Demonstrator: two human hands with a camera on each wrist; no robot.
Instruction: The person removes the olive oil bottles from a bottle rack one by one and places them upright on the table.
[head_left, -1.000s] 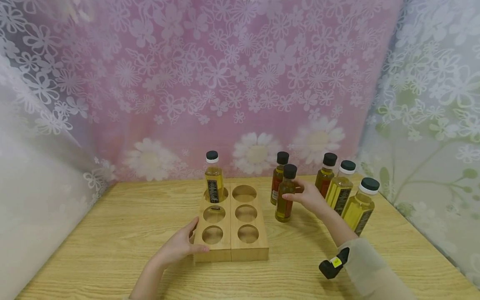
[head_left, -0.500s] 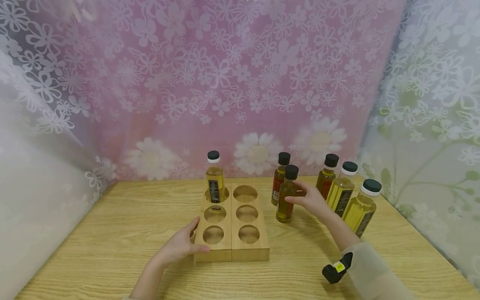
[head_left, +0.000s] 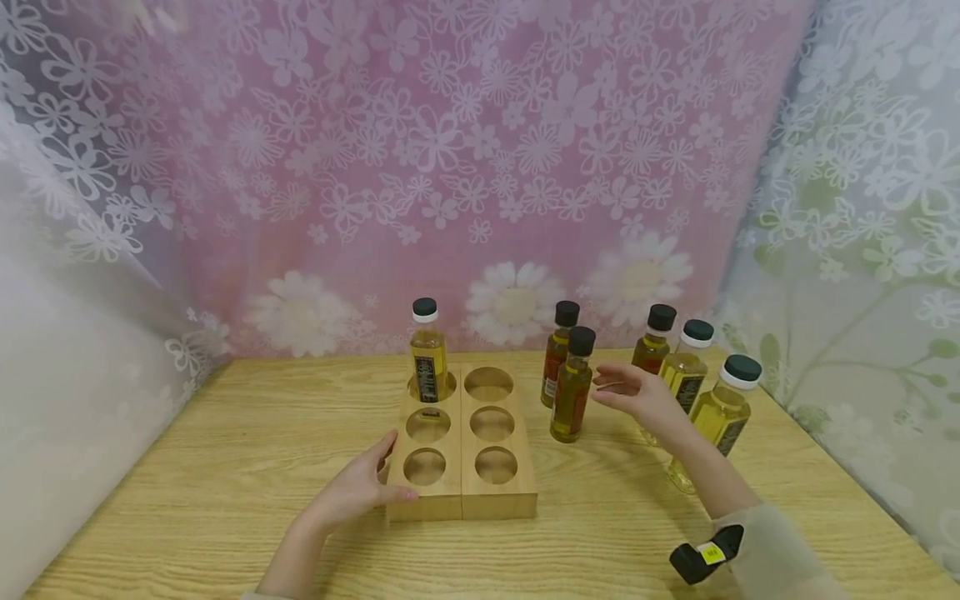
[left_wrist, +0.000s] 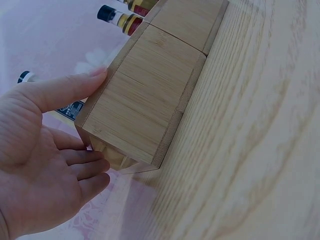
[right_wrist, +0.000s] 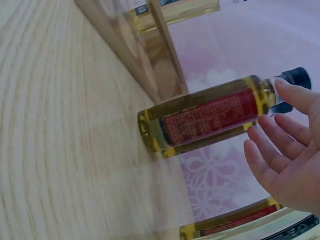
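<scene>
On a wooden tabletop (head_left: 225, 467), the left hand (head_left: 352, 492) rests against the near left corner of a six-hole bamboo rack (head_left: 465, 450). The right hand (head_left: 637, 396), its grip wide and empty, hovers just right of a red-labelled oil bottle (head_left: 572, 387). A clumsy reach could topple it into neighbouring bottles (head_left: 693, 375).

Six bottles (head_left: 572, 388) are standing in view: one in the wooden rack (head_left: 462, 450) with six holes, five on the desk (head_left: 225, 467). Two hands (head_left: 352, 492) are showing.
</scene>
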